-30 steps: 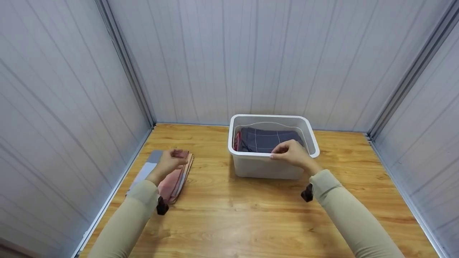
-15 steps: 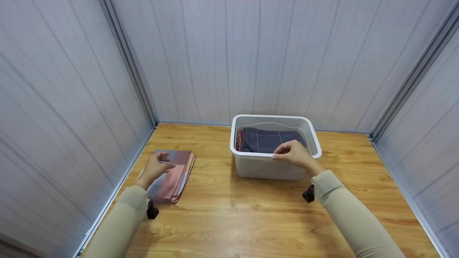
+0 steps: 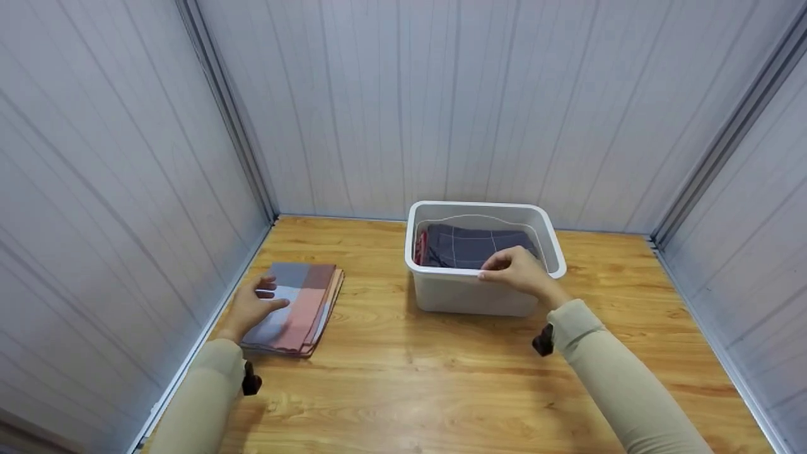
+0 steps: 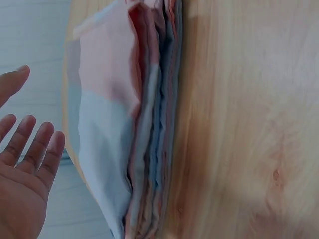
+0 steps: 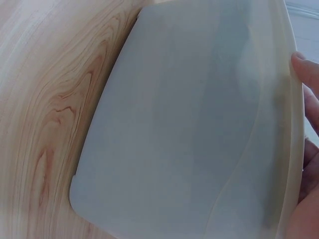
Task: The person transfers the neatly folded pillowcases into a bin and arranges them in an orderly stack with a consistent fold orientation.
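My left hand (image 3: 249, 309) hovers above the left side of a folded checked cloth (image 3: 309, 299), fingers spread apart and holding nothing. Pink, light blue and grey squares pattern this cloth, and the left wrist view shows its several layers edge-on, with the left hand's palm (image 4: 22, 194) beside it. Over on the right, a white plastic bin (image 3: 470, 296) stands near the back wall. My right hand (image 3: 520, 272) pinches its front rim, thumb outside and fingers curled over, as the right wrist view also shows. Inside the bin lies a folded dark blue cloth (image 3: 470, 249) with white lines.
A strip of red cloth (image 3: 421, 247) shows along the bin's left inner side. The wooden tabletop (image 3: 403, 378) is bounded by white panel walls (image 3: 378, 113) at the back and both sides. Each wrist carries a small black mount.
My left hand has moved left and toward me across the folded checked cloth, and its fingers have spread wider. The right hand stays on the bin's rim.
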The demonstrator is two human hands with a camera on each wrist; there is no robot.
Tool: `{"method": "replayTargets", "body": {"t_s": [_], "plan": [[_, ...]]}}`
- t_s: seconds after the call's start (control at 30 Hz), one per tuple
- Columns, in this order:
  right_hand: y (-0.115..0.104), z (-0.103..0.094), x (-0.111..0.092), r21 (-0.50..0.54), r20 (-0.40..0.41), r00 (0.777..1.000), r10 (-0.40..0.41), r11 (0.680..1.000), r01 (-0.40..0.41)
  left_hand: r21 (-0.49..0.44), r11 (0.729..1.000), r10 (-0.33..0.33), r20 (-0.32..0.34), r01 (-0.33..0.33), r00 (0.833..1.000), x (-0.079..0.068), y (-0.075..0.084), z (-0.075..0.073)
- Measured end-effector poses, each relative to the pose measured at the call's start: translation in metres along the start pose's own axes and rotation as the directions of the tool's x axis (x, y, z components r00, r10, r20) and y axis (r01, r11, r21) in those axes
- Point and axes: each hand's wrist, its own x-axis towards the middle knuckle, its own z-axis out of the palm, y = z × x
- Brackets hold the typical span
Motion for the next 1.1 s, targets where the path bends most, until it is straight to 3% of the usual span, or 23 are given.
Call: {"method": "replayTargets", "body": {"t_s": [0.27, 0.8, 1.1], "plan": [[0.001, 0.0, 0.001, -0.001, -0.004, 1.0, -0.006, 1.0, 0.006, -0.018, 0.999, -0.039, -0.013, 0.039, 0.999, -0.005, -0.017, -0.008], [-0.001, -0.001, -0.002, 0.025, 0.006, 1.0, 0.024, 0.999, -0.024, 0.098, 0.986, -0.137, 0.025, 0.134, 0.99, -0.012, -0.041, -0.023], [-0.001, 0.0, -0.001, 0.01, -0.003, 1.0, 0.022, 1.0, -0.022, 0.112, 0.969, -0.23, 0.066, 0.222, 0.971, -0.016, -0.047, -0.027]]}}
